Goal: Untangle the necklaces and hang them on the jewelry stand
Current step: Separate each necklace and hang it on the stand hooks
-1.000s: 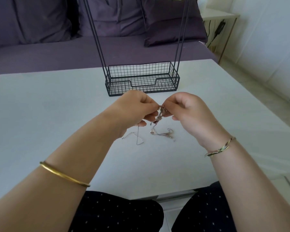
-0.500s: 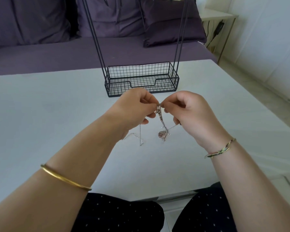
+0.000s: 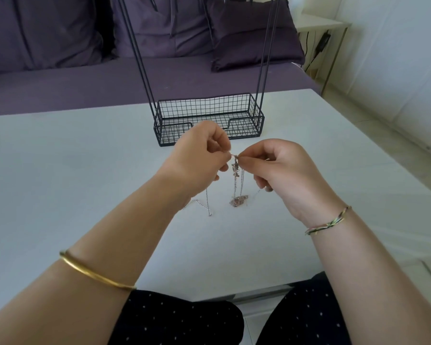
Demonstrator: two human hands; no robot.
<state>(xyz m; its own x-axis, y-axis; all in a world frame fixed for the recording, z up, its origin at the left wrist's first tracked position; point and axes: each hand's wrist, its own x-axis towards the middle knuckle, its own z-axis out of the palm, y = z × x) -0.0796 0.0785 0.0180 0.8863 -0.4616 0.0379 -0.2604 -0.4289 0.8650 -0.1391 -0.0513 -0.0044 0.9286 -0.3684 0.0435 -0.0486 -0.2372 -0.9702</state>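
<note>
At twelve o'clock on the white table (image 3: 60, 170) stands the jewelry stand (image 3: 204, 105), a black wire basket with thin rods rising out of view. Toward six o'clock from it, the left hand (image 3: 197, 158) and right hand (image 3: 284, 170) each pinch the tangled necklaces (image 3: 235, 168) with fingertips; the chains hang down to the tabletop. A purple sofa (image 3: 60, 83) lies beyond.

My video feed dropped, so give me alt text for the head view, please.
Left hand and right hand pinch a tangled clump of necklaces above the white table, chains trailing down onto it. The black wire jewelry stand sits just beyond them.
</note>
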